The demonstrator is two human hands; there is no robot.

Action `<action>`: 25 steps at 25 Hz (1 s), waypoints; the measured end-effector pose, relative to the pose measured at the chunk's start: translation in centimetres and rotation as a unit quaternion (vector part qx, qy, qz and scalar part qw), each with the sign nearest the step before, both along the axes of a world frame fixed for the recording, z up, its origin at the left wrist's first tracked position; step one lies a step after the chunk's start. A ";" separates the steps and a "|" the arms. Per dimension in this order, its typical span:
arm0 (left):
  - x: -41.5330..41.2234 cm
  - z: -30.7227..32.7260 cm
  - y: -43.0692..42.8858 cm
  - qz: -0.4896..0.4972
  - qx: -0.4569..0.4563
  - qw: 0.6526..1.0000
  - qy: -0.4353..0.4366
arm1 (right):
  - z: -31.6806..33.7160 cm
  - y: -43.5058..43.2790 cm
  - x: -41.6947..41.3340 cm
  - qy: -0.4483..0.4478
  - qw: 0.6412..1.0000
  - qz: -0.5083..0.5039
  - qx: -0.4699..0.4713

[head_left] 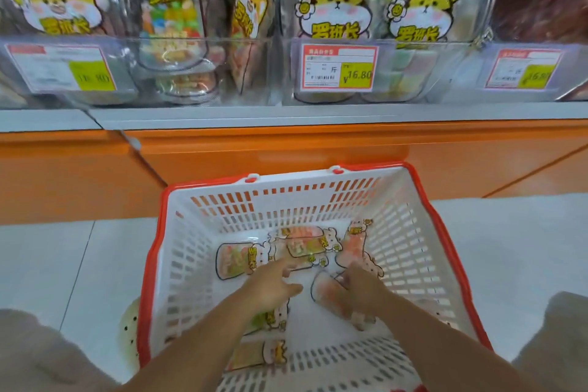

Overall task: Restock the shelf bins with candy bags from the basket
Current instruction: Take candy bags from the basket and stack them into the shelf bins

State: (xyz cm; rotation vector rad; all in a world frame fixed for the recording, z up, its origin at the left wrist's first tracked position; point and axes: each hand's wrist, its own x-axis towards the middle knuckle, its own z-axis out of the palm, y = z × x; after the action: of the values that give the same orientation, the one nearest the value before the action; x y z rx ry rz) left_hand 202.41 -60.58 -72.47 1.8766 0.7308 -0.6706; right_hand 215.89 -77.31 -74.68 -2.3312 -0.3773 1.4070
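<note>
The white perforated plastic basket with a red rim point(318, 200) stands on the pale tiled floor point(63, 264), in front of the orange-fronted shelf point(286, 149). It holds clear plastic candy bags printed with a yellow-and-white cartoon animal point(234, 259). Six can be made out, some partly covered by the arms.

The left hand point(273, 288) is inside the basket, fingers straight and spread above the central bags, holding nothing. The right hand point(362, 296) is also inside the basket. Its fingers are curled round one bag of orange-pink candy point(327, 291) near the right wall.

Three clear plastic bins stand on the shelf:
- The left bin point(222, 73) holds upright candy bags, three visible.
- The middle bin point(413, 43) holds two upright bags at the front, with more behind.
- The right bin point(461, 79) holds dark reddish contents that cannot be identified.

Each bin front carries one red-bordered price label with a yellow field point(339, 67), three labels in all.
</note>
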 end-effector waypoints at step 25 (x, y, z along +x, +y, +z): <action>-2.3 0.5 2.8 0.534 -0.304 0.788 -0.045 | 4.0 0.4 3.1 0.012 0.928 -0.312 0.203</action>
State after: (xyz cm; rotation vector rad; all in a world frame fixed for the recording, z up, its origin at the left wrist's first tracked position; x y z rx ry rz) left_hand 200.07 -57.81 -72.01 0.6734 1.1724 -0.0296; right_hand 218.97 -76.88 -70.67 -1.8524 0.0833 0.9341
